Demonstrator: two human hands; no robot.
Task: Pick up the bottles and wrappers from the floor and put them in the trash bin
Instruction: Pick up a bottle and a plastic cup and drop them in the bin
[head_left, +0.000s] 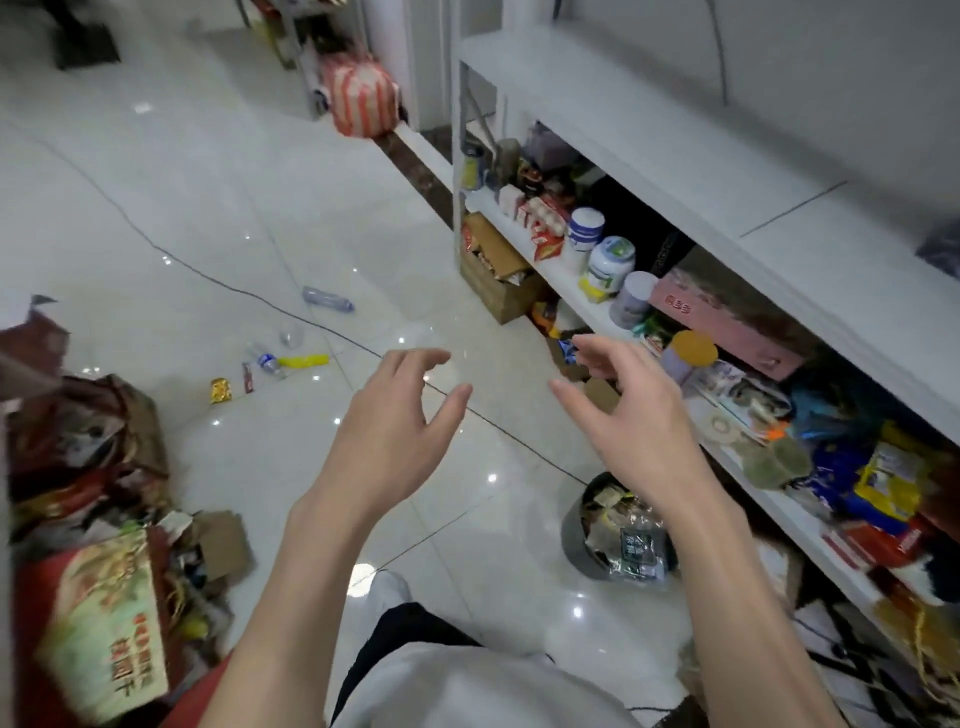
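Empty hands, litter ahead and to the left.

The left hand (400, 415) and right hand (628, 410) hover with fingers loosely spread, holding nothing. A clear bottle (327, 300) lies on the floor (260, 182) beyond and left of the left hand, well apart from it, long axis across the view. Closer in lie a crushed bottle (270, 362), a yellow wrapper (304, 360), a red wrapper (248, 376) and a gold wrapper (221, 389). The left hand is nearer all of them. The bin (574, 540) stands under the right forearm, beside the shelf (597, 114).

Left hand (392, 415) and right hand (631, 410) raised, fingers loosely spread, empty.
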